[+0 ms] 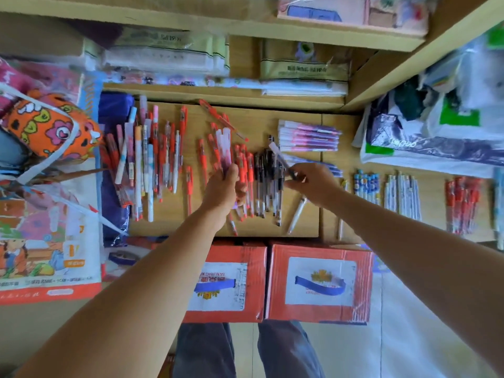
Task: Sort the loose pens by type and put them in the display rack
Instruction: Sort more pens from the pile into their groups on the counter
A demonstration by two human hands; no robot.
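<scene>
Sorting is partway done, and no pen is racked as far as can be seen.

Hands: the left hand (222,188) is clamped round a bunch of pink-and-white pens (225,147), tips pointing to 12 o'clock. The right hand (312,184) pinches a single dark pen (281,158), slanted toward 11 o'clock. The hands are apart, with the black pens between them.

Already grouped on the shelf board (297,121):
- red pens (246,165) at centre, just beside the left hand
- black pens (266,184) at centre
- pink-purple pens (308,136) stacked crosswise at 1 o'clock
- blue-patterned pens (366,185), white pens (403,193) and a second red lot (462,203) out at 3 o'clock

Still unsorted:
- the mixed heap (147,165) at 9 o'clock, with red, white and patterned barrels together
- a few red strays between the heap and the centre
- one loose white pen (297,214) at 5 o'clock

The display rack cannot be picked out in this view.

Judgement: roughly half the pens are sorted by type. The heap and the whole transfer to the rack remain.
</scene>
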